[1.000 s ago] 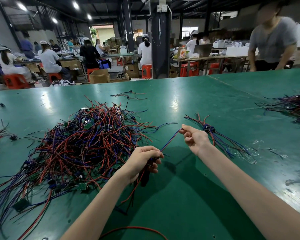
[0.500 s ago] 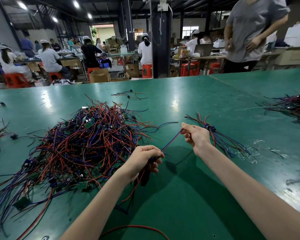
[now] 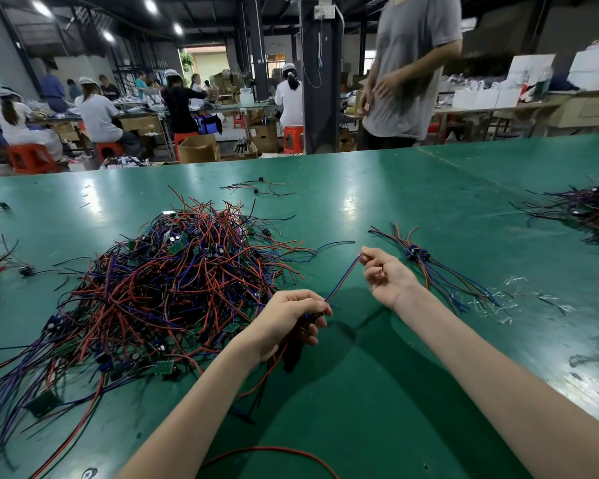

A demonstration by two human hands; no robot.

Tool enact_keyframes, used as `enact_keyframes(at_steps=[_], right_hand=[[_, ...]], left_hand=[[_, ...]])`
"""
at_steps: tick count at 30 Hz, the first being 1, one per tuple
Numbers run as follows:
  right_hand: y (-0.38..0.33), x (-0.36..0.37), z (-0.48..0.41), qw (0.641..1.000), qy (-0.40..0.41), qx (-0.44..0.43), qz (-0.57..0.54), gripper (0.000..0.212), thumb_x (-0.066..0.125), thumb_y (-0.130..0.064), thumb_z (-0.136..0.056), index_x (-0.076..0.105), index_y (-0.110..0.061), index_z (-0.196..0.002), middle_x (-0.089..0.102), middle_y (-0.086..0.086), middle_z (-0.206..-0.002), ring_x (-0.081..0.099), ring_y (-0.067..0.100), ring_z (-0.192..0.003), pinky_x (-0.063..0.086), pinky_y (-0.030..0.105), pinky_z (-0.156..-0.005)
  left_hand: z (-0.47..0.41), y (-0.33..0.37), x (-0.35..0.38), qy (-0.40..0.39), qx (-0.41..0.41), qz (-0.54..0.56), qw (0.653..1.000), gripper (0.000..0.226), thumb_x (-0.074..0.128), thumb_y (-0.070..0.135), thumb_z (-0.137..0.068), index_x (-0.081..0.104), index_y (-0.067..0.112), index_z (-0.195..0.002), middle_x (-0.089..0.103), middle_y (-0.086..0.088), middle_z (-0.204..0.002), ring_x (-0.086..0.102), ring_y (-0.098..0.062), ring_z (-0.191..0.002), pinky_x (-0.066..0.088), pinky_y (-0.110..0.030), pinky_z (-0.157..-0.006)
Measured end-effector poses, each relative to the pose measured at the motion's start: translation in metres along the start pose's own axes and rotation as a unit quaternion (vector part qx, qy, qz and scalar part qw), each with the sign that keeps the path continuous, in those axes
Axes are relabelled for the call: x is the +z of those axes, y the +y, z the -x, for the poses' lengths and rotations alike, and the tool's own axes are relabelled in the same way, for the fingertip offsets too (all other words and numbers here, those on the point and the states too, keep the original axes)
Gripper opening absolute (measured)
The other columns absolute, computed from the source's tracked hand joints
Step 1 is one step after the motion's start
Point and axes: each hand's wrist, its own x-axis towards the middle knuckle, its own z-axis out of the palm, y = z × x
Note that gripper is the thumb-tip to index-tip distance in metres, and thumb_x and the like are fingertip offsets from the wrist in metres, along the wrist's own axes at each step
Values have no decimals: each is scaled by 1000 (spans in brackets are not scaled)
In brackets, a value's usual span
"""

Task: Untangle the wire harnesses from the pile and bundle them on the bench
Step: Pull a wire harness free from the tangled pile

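From the head camera, a large pile (image 3: 159, 285) of red, blue and black wire harnesses with small green boards lies on the green bench (image 3: 377, 392). Just right of the pile, at its near edge, the left hand (image 3: 287, 319) has its fingers curled round the dark end of one wire harness (image 3: 343, 280); red and dark strands hang below the fist toward the bench. The harness's red-and-blue pair runs up and away from the pile in a straight line to the right hand (image 3: 384, 274), which pinches its far end between thumb and forefinger, the other fingers loosely curled. The held harness is lifted off the bench, apart from the pile.

Further right of the pile, behind the right hand, a small sorted bundle (image 3: 429, 267) lies flat with its wires fanned out. Clear plastic scraps (image 3: 498, 299) lie beyond it. Far right of the pile sits a second heap (image 3: 588, 209). Beyond the pile lie a few loose wires (image 3: 260, 188); nearer than it curves a single red wire (image 3: 274, 451). A person in a grey shirt (image 3: 412, 63) stands past the bench's far edge.
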Motion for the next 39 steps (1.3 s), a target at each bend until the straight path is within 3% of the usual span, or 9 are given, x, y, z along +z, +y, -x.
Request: enact_keyframes(at_steps=[5, 10, 17, 19, 23, 25, 30, 34, 39], right_hand=[[2, -1, 2, 999, 8, 16, -50, 21, 58, -1, -89, 52, -4, -69, 56, 9, -58, 45, 1, -32, 37, 9, -33], [3, 1, 0, 989, 46, -107, 95, 17, 67, -2, -84, 58, -1, -69, 59, 3, -49, 51, 3, -37, 42, 12, -37], [7, -7, 1, 801, 24, -404, 441, 20, 66, -9, -87, 60, -5, -68, 58, 6, -53, 55, 4, -40, 46, 20, -37], [8, -6, 2, 819, 29, -385, 424, 22, 66, -10, -87, 60, -5, -67, 59, 6, -53, 54, 5, -39, 45, 20, -37], [3, 0, 2, 957, 44, -197, 211, 21, 70, -7, -82, 59, -3, -64, 60, 5, -53, 48, 4, -37, 38, 15, -34], [1, 0, 2, 978, 53, -136, 148, 19, 71, -5, -81, 61, -2, -65, 61, 3, -48, 47, 2, -35, 37, 13, -33], [2, 2, 3, 979, 31, -124, 157, 18, 72, -14, -83, 62, -2, -74, 59, 1, -49, 51, 3, -37, 43, 13, -36], [10, 7, 12, 981, -52, -59, 177, 38, 58, -38, -90, 59, -1, -85, 65, 12, -72, 60, 12, -50, 50, 19, -44], [40, 16, 29, 926, -186, -23, 328, 26, 60, -29, -89, 65, -3, -87, 65, 7, -81, 60, 15, -62, 50, 22, -55]], left_hand=[[0, 1, -2, -17, -5, -6, 1000, 22, 54, 5, -93, 66, 5, -74, 58, -6, -60, 50, -12, -46, 46, -22, -44], [2, 1, -3, -30, -10, -11, 999, 23, 53, 4, -93, 65, 5, -74, 58, -7, -60, 50, -12, -46, 46, -22, -44], [3, 2, -3, -28, -10, -12, 999, 23, 54, 4, -93, 66, 5, -73, 59, -6, -60, 50, -12, -46, 46, -22, -44], [3, 2, -4, -26, -7, -14, 1000, 24, 53, 4, -93, 66, 5, -73, 59, -6, -59, 50, -12, -46, 46, -22, -44], [2, 2, -5, -19, -3, 0, 1000, 23, 53, 4, -93, 66, 5, -74, 59, -5, -59, 51, -11, -45, 46, -21, -43], [1, 2, -5, -15, -2, 7, 1000, 24, 53, 4, -92, 67, 5, -73, 59, -5, -58, 50, -11, -44, 46, -21, -43], [0, 0, -6, 8, 7, 14, 1000, 25, 54, 3, -91, 67, 6, -70, 59, -6, -58, 50, -11, -44, 46, -21, -42], [-2, 0, -6, 61, 34, 43, 997, 22, 54, 1, -91, 67, 4, -73, 61, -6, -59, 51, -11, -45, 46, -21, -43], [-3, 1, -9, 126, 36, 102, 986, 19, 54, 1, -91, 66, 5, -77, 62, -6, -58, 51, -10, -42, 46, -20, -41]])
